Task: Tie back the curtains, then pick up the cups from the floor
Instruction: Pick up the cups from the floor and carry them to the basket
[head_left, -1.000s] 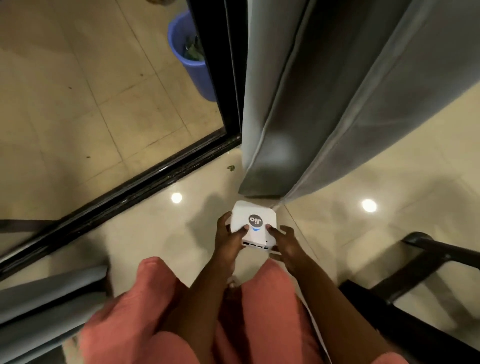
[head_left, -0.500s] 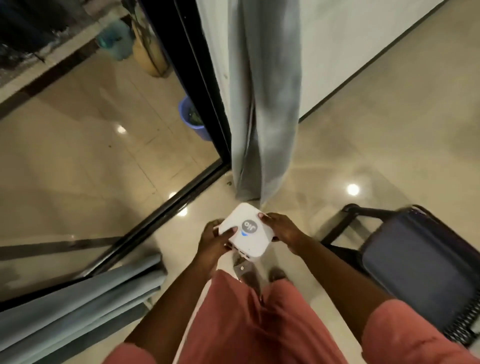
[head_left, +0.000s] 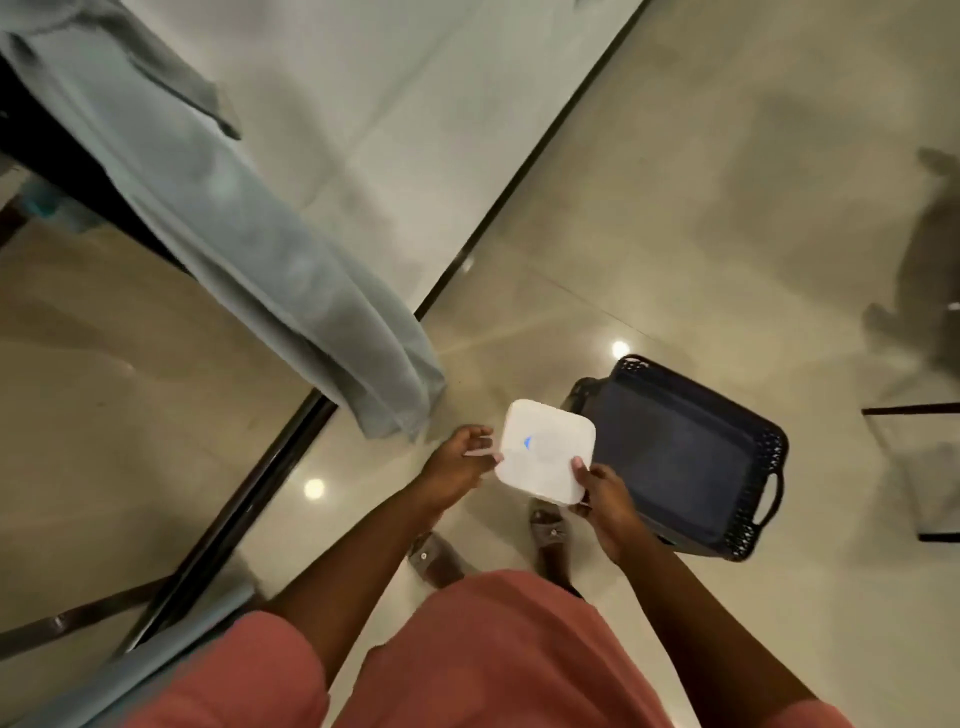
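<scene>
Gripping a white box (head_left: 545, 457) from both sides, left hand (head_left: 457, 465) and right hand (head_left: 605, 493) hold it above the floor (head_left: 675, 234). Curtain (head_left: 249, 249) hangs just beyond; basket (head_left: 727, 540) sits right. No cups seen.

I count one white, square, rounded-corner plastic box (head_left: 544, 456) with a small blue mark on its top. Two bare hands are in view: one left hand (head_left: 457, 464) and one right hand (head_left: 602, 491). I see one dark, rectangular plastic basket (head_left: 748, 525) with perforated walls on the floor. There are two grey sandals (head_left: 435, 558), one on each foot. One grey-blue fabric curtain (head_left: 249, 249) hangs at upper left, and I make out a second strip of the same grey-blue cloth (head_left: 130, 686) at the lower left edge. Two round bright light reflections (head_left: 314, 488) show on the glossy tile. I count no cups.
</scene>
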